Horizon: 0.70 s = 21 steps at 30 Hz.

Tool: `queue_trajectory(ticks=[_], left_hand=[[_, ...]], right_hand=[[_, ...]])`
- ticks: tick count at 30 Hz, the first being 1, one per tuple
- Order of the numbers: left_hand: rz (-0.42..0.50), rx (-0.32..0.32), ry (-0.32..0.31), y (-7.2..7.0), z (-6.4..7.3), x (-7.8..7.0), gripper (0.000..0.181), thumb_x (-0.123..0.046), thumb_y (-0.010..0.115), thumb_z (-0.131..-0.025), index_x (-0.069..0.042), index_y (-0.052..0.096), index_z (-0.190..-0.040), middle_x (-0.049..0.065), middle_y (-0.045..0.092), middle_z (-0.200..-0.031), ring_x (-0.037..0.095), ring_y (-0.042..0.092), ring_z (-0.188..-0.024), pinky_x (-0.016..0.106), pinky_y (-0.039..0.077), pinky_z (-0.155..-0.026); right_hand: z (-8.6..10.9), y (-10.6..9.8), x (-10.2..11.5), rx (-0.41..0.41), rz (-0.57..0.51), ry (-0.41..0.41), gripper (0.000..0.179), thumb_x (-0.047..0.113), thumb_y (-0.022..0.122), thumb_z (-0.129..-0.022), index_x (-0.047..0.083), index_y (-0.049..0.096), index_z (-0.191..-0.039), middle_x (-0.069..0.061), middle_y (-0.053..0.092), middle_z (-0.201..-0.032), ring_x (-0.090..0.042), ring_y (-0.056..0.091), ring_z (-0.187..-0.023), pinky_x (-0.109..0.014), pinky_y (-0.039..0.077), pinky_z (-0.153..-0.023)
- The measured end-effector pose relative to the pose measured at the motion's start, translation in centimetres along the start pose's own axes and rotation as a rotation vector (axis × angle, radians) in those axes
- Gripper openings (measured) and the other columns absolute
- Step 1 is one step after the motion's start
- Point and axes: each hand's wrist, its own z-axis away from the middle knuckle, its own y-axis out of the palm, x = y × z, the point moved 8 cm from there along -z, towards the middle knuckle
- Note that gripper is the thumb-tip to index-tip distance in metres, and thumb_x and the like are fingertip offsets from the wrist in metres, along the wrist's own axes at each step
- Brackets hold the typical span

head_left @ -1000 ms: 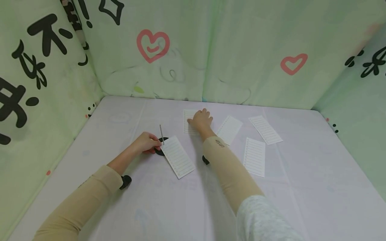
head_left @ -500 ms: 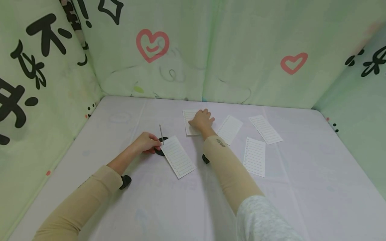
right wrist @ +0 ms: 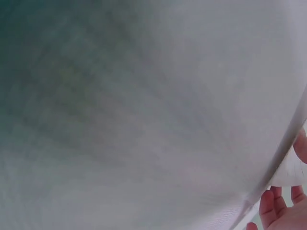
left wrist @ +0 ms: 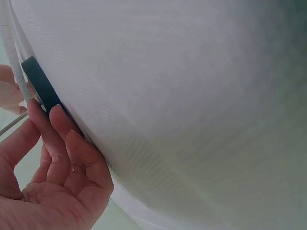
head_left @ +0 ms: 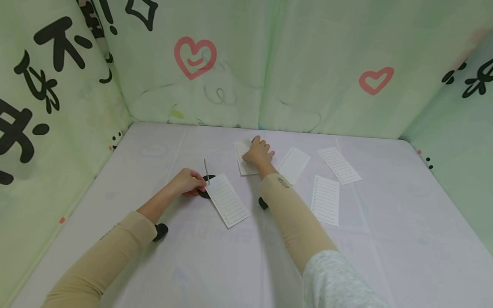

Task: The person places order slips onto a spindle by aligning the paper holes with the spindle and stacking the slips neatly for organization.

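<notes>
Close by the thin metal spike [head_left: 206,169], my left hand [head_left: 186,182] pinches the corner of a lined note card [head_left: 228,201] between thumb and finger. The spike stands upright on a round black base [head_left: 204,194]; in the left wrist view, fingertips lie right at the base's rim [left wrist: 42,84]. Farther back, my right hand [head_left: 259,153] rests on another lined card [head_left: 242,149] with its fingers spread, covering that card's right side. The right wrist view catches this hand [right wrist: 283,211] only at its lower right edge, with part of the card [right wrist: 290,170] between thumb and fingers.
Three more lined cards lie to the right: one beside the right hand [head_left: 294,166], one farther right [head_left: 340,166] and one nearer [head_left: 325,200]. A white cloth [head_left: 385,239] covers the table. Pale green printed curtains [head_left: 308,55] enclose the back and sides.
The card under my right hand has turned slightly and slid a little toward me. My right hand has shifted slightly, its index finger lifting. My left hand and its card stay put.
</notes>
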Motion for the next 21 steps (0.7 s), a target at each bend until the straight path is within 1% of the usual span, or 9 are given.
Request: queue_trajectory(ticks=[5,9,12,15,18,20,21], left_hand=[[0.001,-0.005,-0.009,0.0,-0.1,0.1,0.018,-0.014,0.060,-0.087,0.001,0.059,-0.098,-0.002,0.066,-0.070,0.008,0.053,-0.052,0.023,0.040,-0.052],[0.003,-0.004,-0.008,0.0,-0.2,0.1,0.018,-0.013,0.060,-0.087,0.001,0.059,-0.098,-0.002,0.065,-0.069,0.008,0.053,-0.051,0.022,0.040,-0.052],[0.000,0.000,-0.004,0.1,-0.3,0.2,0.019,-0.013,0.060,-0.087,0.002,0.059,-0.099,-0.002,0.065,-0.069,0.008,0.053,-0.051,0.022,0.040,-0.052],[0.002,-0.001,-0.008,0.1,-0.2,0.2,0.019,-0.014,0.060,-0.087,0.001,0.059,-0.099,-0.002,0.065,-0.069,0.008,0.053,-0.051,0.022,0.040,-0.052],[-0.004,-0.002,-0.005,0.1,-0.1,0.1,0.020,-0.014,0.060,-0.087,0.002,0.059,-0.100,-0.002,0.065,-0.070,0.008,0.053,-0.051,0.022,0.040,-0.052],[0.001,-0.004,-0.010,0.1,-0.1,0.1,0.020,-0.014,0.060,-0.087,0.001,0.059,-0.099,-0.002,0.065,-0.070,0.008,0.053,-0.052,0.022,0.040,-0.053],[0.000,-0.003,-0.008,0.1,0.0,0.0,0.020,-0.014,0.060,-0.087,0.001,0.059,-0.099,-0.002,0.065,-0.070,0.008,0.053,-0.052,0.022,0.040,-0.053]], right_hand=[[-0.1,0.1,0.0,0.000,0.041,-0.018,0.079,0.029,0.067,-0.082,0.008,0.017,-0.139,-0.019,0.035,-0.133,-0.035,0.026,-0.126,-0.053,0.014,-0.102],[0.0,0.0,0.2,-0.001,0.091,-0.037,0.080,0.032,0.067,-0.083,0.008,0.016,-0.139,-0.018,0.038,-0.131,-0.034,0.029,-0.125,-0.052,0.013,-0.102],[0.0,-0.1,0.3,0.000,0.129,-0.051,0.079,0.034,0.066,-0.083,0.007,0.017,-0.140,-0.017,0.038,-0.133,-0.034,0.031,-0.123,-0.052,0.013,-0.102],[0.1,-0.4,0.3,0.000,0.170,-0.072,0.073,0.031,0.062,-0.086,0.006,0.019,-0.139,-0.017,0.040,-0.134,-0.035,0.035,-0.121,-0.052,0.015,-0.101],[-0.1,-0.7,0.1,0.008,0.192,-0.090,0.057,0.019,0.053,-0.091,0.004,0.023,-0.137,-0.017,0.046,-0.131,-0.036,0.041,-0.118,-0.055,0.014,-0.101],[-0.5,-0.9,-0.3,0.028,0.153,-0.091,0.050,0.010,0.047,-0.092,0.005,0.026,-0.137,-0.016,0.050,-0.128,-0.035,0.044,-0.118,-0.056,0.011,-0.103],[-1.0,-0.8,-0.6,0.042,0.123,-0.092,0.048,0.007,0.044,-0.092,0.005,0.027,-0.137,-0.016,0.051,-0.127,-0.034,0.045,-0.118,-0.056,0.011,-0.103]])
